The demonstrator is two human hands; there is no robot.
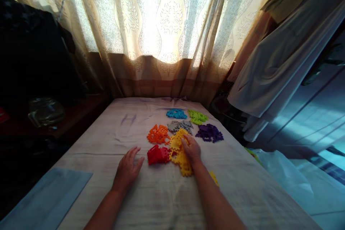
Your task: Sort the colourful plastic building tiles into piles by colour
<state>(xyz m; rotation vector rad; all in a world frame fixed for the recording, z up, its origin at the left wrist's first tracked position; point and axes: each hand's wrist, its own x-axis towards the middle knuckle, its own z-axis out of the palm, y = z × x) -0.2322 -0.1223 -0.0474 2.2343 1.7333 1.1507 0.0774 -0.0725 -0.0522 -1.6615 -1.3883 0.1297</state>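
My right hand (192, 148) has its fingers curled over the yellow notched plastic pieces (178, 139), at the right side of their pile. Its palm and fingertips are partly hidden. My left hand (127, 168) is open with its fingers apart, close to the sheet and just left of the red pieces (157, 155). Behind the red lie orange pieces (157, 134), and grey pieces (180, 126) sit behind the yellow ones. One more yellow piece (214, 178) shows beyond my right forearm.
Blue pieces (176, 113), lime green pieces (197, 116) and dark purple pieces (209, 133) lie farther back on the sheet-covered surface (107, 133). A light blue cloth (51, 196) lies at front left. A glass bowl (46, 111) stands left, and clothes (275, 54) hang right.
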